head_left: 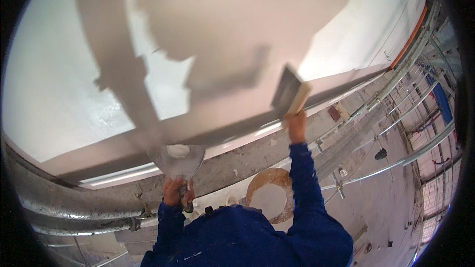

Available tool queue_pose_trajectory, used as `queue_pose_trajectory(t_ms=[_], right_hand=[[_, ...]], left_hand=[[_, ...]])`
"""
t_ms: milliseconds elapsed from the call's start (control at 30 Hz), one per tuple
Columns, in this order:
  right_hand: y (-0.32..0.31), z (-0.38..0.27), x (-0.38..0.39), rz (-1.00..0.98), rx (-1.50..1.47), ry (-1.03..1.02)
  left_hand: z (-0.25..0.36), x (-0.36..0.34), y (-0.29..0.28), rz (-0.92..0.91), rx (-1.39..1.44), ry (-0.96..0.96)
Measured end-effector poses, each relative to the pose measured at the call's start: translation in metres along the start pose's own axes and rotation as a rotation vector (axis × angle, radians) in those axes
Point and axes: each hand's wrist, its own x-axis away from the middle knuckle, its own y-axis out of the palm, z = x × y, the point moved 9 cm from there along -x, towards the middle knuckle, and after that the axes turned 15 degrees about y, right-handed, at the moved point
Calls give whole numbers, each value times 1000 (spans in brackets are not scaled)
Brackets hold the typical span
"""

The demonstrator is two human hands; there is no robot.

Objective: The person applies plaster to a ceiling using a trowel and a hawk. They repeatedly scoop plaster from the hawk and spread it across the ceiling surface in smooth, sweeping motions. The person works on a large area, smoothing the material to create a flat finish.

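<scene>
Low in the middle, my left hand (177,192) grips a wide putty knife (161,158) by its handle, with a lump of white paste (178,151) on the blade. My right hand (296,127) is raised at centre right, closed on a rectangular trowel (289,96) with a dark face and light wooden side, held at a tilt in front of a smooth pale wall (59,104). Shadows of the tools and arms fall on the wall; whether the trowel touches it is unclear.
Scaffold tubes (84,202) run at lower left, with more rails (415,153) curving along the right. A dusty ledge (237,153) follows the wall's base. Below me is a round container (257,183) with a tan rim; an orange strip (410,34) edges the wall at upper right.
</scene>
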Motion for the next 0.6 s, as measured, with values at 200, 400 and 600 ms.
queue_pose_trajectory(t_ms=[200, 400, 600], right_hand=[[-93, -108, -131, 500, -178, -416], [-89, -150, -187, 627, 15, -522], [-24, -152, -139, 478, -116, -615]], left_hand=[[-10, 16, -8, 124, -136, -9], [-61, 45, -53, 156, 48, -197], [-91, 55, -82, 138, -26, -348]])
